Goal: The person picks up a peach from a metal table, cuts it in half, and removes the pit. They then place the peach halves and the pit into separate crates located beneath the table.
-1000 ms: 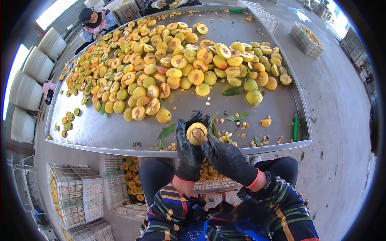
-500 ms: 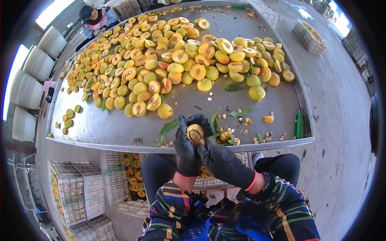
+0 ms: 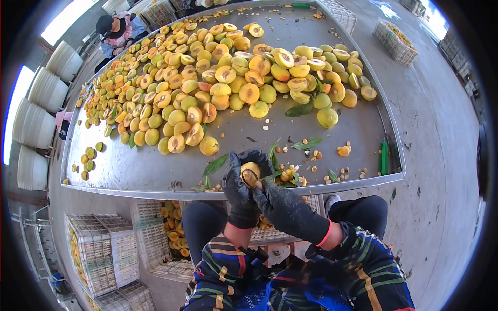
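Observation:
Both my hands wear black gloves and meet at the near edge of a metal table (image 3: 150, 171). My left hand (image 3: 239, 192) cups a halved yellow fruit (image 3: 250, 171), cut face towards me. My right hand (image 3: 282, 205) presses its fingertips against the fruit's cut side; I cannot tell whether it holds a small tool. A large heap of yellow-green fruits and cut halves (image 3: 207, 78) covers the far half of the table. Loose pits and leaves (image 3: 306, 168) lie just right of my hands.
White plastic crates (image 3: 111, 249) holding fruit halves stand under the table by my knees. Another person (image 3: 115, 28) works at the far left corner. A green-handled tool (image 3: 383, 157) lies near the table's right edge. Stacked white tubs (image 3: 36, 114) line the left side.
My hands and the fruit have dropped slightly towards the table edge, and my left fingers have curled further around the fruit. The heap has not changed.

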